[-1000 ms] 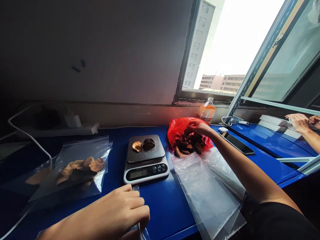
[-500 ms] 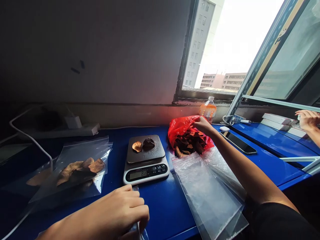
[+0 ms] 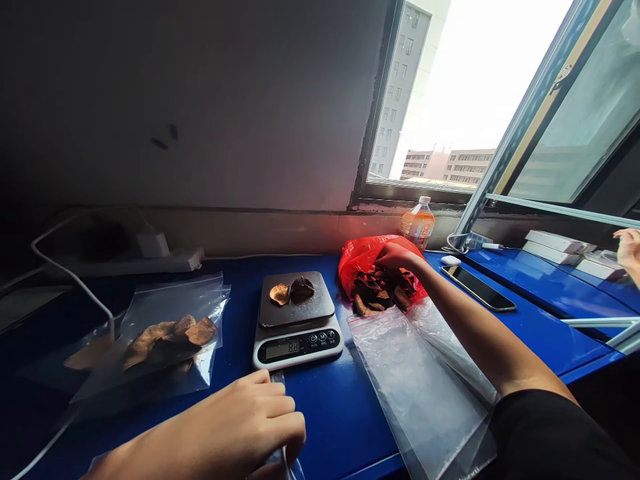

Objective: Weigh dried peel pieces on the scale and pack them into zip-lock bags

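My left hand (image 3: 260, 420) is closed at the near edge, with a clear plastic bag (image 3: 293, 467) gripped in its fingers, partly hidden beneath it. Inside the mouth of a red plastic bag (image 3: 357, 257), my right hand (image 3: 395, 255) bends down with fingers curled onto brown dried slices (image 3: 383, 293); the fingertips are hidden. A kitchen scale (image 3: 300, 333) stands between the hands. On its plate lie a pale curled slice (image 3: 279, 294) and a dark one (image 3: 302, 288). Its display seems to read 8.8, though small.
At left, a clear zip bag (image 3: 200, 300) holds several dried slices. Empty zip bags (image 3: 425, 380) lie at right. Behind stand a bottle (image 3: 419, 220) and a power strip (image 3: 183, 261). A phone (image 3: 477, 288) lies beside a metal frame (image 3: 565, 210); another person's hand (image 3: 629, 248) is at far right.
My right hand has moved from the red bag's upper rim down onto the slices inside. My left hand keeps its grip. The other person's hand has shifted right, and the view has turned slightly.
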The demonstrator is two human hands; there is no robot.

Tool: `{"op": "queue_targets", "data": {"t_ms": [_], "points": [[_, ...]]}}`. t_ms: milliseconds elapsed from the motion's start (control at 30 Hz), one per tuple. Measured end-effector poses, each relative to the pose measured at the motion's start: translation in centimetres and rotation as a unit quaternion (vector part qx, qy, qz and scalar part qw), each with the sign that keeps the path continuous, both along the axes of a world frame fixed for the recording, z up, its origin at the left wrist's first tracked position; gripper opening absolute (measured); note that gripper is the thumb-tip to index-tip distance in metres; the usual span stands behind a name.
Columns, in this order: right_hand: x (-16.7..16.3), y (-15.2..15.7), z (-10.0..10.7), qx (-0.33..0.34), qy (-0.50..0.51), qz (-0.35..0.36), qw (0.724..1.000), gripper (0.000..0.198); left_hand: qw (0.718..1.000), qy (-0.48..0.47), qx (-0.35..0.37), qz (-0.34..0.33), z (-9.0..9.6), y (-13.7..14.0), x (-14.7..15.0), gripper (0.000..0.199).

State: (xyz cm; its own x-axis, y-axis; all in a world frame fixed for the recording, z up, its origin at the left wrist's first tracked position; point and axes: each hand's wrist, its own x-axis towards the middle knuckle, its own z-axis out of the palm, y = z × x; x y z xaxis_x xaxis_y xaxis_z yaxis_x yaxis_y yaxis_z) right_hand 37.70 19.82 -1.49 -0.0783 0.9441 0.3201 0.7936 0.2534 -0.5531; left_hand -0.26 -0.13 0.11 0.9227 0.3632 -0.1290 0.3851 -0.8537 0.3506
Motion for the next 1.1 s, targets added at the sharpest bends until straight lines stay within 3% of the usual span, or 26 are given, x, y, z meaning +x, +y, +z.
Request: {"op": "queue_targets", "data": {"t_ms": [200, 333, 500, 600, 700, 833, 967, 1100], "points": [[1.0, -2.9, 0.9, -0.019, 0.124, 0.006, 0.992, 0.025, 0.999, 0.025, -0.028, 0.022, 0.5, -0.2, 0.1, 0.017], [0.1, -5.2, 1.2, -0.045, 0.278, 0.049, 0.958, 0.042, 0.998, 0.035, -0.039, 0.039, 0.5, -0.1, 0.2, 0.016], [-1.8, -7.3, 1.0, -0.069, 0.305, 0.051, 0.949, 0.048, 0.999, 0.017, -0.021, 0.025, 0.4, -0.1, 0.3, 0.012], [-2.7, -8.0, 0.9, -0.037, 0.264, 0.056, 0.962, 0.041, 1.000, -0.002, 0.016, 0.009, -0.1, -0.2, 0.2, 0.014], [-4.6, -9.0, 1.3, 0.077, 0.196, 0.032, 0.977, 0.029, 0.997, -0.024, 0.071, -0.012, -1.0, -0.3, -0.1, 0.014], [-10.1, -11.3, 1.9, 0.201, -0.029, 0.031, 0.979, 0.010, 0.992, -0.031, 0.121, -0.033, -2.0, -0.3, -0.4, 0.014], [-16.1, -13.3, 1.2, 0.198, -0.189, 0.116, 0.955, 0.016, 0.990, -0.032, 0.136, -0.032, -2.1, -0.3, -0.3, 0.013], [-18.7, -13.1, 0.2, 0.144, -0.238, 0.116, 0.953, 0.019, 0.988, -0.024, 0.153, -0.031, -2.0, -0.4, -0.3, 0.015]]}}
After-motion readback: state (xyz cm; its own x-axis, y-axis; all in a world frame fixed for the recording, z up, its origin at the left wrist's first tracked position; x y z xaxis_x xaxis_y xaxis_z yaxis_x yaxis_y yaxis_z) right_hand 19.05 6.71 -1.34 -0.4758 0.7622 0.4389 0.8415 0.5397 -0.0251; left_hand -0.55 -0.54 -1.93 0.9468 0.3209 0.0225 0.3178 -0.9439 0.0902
